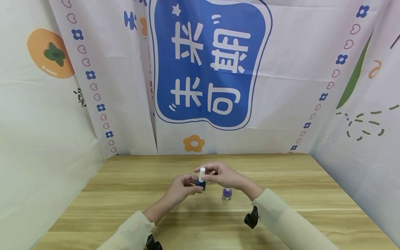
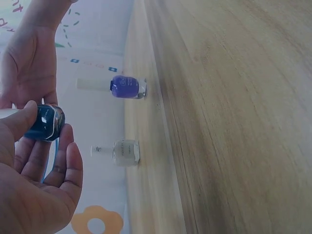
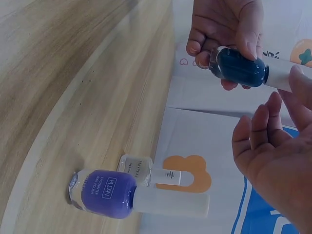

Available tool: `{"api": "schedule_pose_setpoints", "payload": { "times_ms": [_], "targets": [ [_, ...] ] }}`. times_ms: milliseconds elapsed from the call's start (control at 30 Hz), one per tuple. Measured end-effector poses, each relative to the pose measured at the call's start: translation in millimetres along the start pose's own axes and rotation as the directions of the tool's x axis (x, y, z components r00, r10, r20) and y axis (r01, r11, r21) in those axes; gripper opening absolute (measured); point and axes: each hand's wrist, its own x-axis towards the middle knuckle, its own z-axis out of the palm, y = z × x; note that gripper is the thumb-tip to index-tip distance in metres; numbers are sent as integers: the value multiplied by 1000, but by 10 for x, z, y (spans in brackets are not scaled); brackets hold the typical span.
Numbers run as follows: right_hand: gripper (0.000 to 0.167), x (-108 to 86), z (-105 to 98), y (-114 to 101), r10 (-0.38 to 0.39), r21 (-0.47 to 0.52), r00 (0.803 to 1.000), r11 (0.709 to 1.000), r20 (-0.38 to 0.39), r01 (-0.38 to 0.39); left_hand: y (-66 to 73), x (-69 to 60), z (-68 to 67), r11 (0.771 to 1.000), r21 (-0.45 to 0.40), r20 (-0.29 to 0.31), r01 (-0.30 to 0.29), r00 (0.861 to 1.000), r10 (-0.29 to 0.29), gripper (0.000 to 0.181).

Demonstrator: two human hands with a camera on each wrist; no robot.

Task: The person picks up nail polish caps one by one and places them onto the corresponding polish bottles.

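A dark blue nail polish bottle (image 1: 200, 185) with a white cap (image 1: 202, 174) is held up above the table between both hands. My left hand (image 1: 182, 187) grips the glass body, its thumb lying across the front. With thumb and fingers, my right hand (image 1: 222, 174) pinches the white cap from the other side. The cap sits on the bottle's neck in the right wrist view. A purple nail polish bottle (image 3: 108, 193) stands upright on the table by the right wrist. Beside it stands a clear, pale nail polish bottle (image 2: 126, 153), mostly hidden behind the right hand in the head view.
The wooden table (image 1: 125, 194) has light grain and reaches back to a printed cloth (image 1: 193, 69). More cloth hangs at the left and right sides. A small black camera (image 1: 251, 218) is strapped to each sleeve.
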Motion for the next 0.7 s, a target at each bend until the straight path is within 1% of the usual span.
{"api": "schedule_pose_setpoints", "payload": {
  "times_ms": [67, 133, 333, 467, 633, 700],
  "targets": [
    [27, -3, 2, 1, 8, 1, 1000, 1000, -4, -8, -8, 7, 1, 1000, 8, 2, 2, 1000, -2, 19],
    [25, -5, 11, 3, 10, -15, 1000, 1000, -27, -10, -7, 9, 4, 1000, 7, 0, 3, 1000, -3, 18],
    [22, 1, 76, 2, 1, -73, 990, 997, -142, -11, 16, -10, 21, 1000, -17, -15, -3, 1000, 2, 23],
    [18, 7, 138, 5, 15, -78, 975, 996, -222, -33, -8, 8, 27, 1000, -11, -24, -14, 1000, 13, 25],
    [11, 13, 216, 25, 10, -76, 950, 996, -313, -36, -1, 17, 42, 1000, 3, -51, 2, 999, -2, 25],
    [13, 10, 247, 28, 17, -61, 939, 997, -344, -40, -1, 18, 50, 1000, 10, -66, 3, 998, -2, 25]
  ]
}}
